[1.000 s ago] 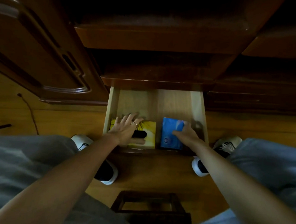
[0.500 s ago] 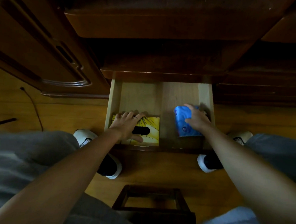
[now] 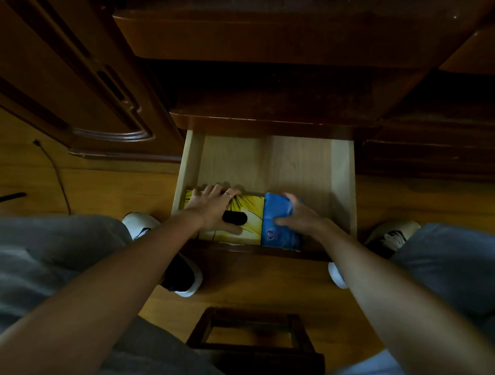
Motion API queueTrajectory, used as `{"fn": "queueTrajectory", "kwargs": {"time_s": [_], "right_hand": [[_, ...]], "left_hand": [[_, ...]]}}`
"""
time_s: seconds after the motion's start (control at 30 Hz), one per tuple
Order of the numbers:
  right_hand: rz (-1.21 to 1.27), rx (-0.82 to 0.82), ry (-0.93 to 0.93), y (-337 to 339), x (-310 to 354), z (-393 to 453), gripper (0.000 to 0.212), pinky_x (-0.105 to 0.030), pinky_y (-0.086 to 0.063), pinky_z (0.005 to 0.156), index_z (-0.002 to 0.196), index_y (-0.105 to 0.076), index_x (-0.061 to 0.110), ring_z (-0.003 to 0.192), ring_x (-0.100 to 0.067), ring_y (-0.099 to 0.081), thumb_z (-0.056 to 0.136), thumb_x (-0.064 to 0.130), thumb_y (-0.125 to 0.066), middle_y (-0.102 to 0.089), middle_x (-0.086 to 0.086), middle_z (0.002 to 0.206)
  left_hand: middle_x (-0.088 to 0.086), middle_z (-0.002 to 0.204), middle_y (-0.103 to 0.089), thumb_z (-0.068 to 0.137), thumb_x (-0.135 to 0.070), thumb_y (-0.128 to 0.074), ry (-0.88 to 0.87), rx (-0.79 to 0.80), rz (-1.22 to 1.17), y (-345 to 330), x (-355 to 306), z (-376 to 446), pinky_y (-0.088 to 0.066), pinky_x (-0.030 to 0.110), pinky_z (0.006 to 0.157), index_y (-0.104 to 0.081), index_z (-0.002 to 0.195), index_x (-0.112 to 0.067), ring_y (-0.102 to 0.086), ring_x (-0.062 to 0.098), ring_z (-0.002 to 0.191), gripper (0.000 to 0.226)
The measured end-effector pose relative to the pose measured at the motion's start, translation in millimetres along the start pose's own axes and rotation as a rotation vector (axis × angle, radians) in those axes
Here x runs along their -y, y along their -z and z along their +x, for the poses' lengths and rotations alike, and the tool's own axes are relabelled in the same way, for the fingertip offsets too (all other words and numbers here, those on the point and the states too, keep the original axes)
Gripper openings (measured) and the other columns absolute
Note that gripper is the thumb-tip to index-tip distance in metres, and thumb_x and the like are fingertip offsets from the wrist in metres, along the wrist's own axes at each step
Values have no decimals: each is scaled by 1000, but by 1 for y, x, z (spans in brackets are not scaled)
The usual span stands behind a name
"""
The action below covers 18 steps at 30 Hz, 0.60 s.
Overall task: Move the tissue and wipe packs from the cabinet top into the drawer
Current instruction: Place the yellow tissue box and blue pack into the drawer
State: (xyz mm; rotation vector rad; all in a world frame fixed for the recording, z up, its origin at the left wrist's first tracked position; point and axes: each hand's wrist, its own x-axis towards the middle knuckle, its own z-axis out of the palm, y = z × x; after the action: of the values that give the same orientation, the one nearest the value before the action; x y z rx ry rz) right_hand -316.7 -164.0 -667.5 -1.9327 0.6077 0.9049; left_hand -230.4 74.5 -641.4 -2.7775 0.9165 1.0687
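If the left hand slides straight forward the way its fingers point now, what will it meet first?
Probably nothing near: the left hand rests on the yellow tissue box, and ahead lies bare drawer floor running under the cabinet, where depth is unclear.

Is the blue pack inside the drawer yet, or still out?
In. The blue pack lies on the drawer floor at the front, beside the yellow tissue box, with the right hand on it.

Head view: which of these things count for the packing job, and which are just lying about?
For the job:
- yellow tissue box, in the drawer, left hand resting on it
- blue wipe pack beside the box, gripped by the right hand

Lying about:
- cable on the floor
- dark wooden stool
- cabinet door
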Motion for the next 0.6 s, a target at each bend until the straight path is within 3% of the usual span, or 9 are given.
{"fn": "queueTrajectory", "kwargs": {"time_s": [0.03,0.13,0.27,0.4,0.5,0.6], "right_hand": [[26,4,-3,3,2,0,96,-51,-46,105,162,-8,34,134,-35,-47,91,29,-73,-36,-15,158],[-72,-180,16,14,10,7,89,-58,-39,110,160,-14,39,145,-39,-33,90,46,-69,-26,-14,164],[-118,-66,-6,1,5,8,82,-41,-54,82,158,-24,29,107,-24,-60,91,44,-69,-51,-13,143],[-202,-75,13,-1,0,5,86,-49,-54,94,159,-18,31,115,-30,-59,90,50,-67,-50,-15,145],[-286,-142,34,-6,-5,-7,107,-60,-39,109,161,3,34,141,-41,-38,84,72,-61,-22,-19,163],[-501,-249,395,-9,-5,-32,121,-68,-24,116,160,6,34,154,-40,-6,71,91,-53,13,-6,169]], "left_hand": [[8,161,-27,66,-82,-67,-2,-23,-13,1,-3,1,-22,65,117,-18,157,-33,-28,33,147,115],[6,164,-24,70,-86,-57,-27,-113,31,-1,-8,7,-16,65,118,-15,158,-32,-25,33,149,111],[8,156,-39,74,-89,-47,5,-63,50,-11,0,6,-28,57,115,-22,154,-30,-36,33,142,103],[10,151,-44,68,-98,-30,28,-97,50,-19,-1,2,-28,56,117,-23,155,-28,-39,33,140,111],[6,161,-34,79,-93,-16,47,-203,25,-21,1,-7,-11,58,123,-19,157,-32,-29,30,148,99],[8,164,-28,96,-72,-22,227,-506,79,-20,23,-19,10,60,120,-25,156,-27,-18,29,154,75]]}}
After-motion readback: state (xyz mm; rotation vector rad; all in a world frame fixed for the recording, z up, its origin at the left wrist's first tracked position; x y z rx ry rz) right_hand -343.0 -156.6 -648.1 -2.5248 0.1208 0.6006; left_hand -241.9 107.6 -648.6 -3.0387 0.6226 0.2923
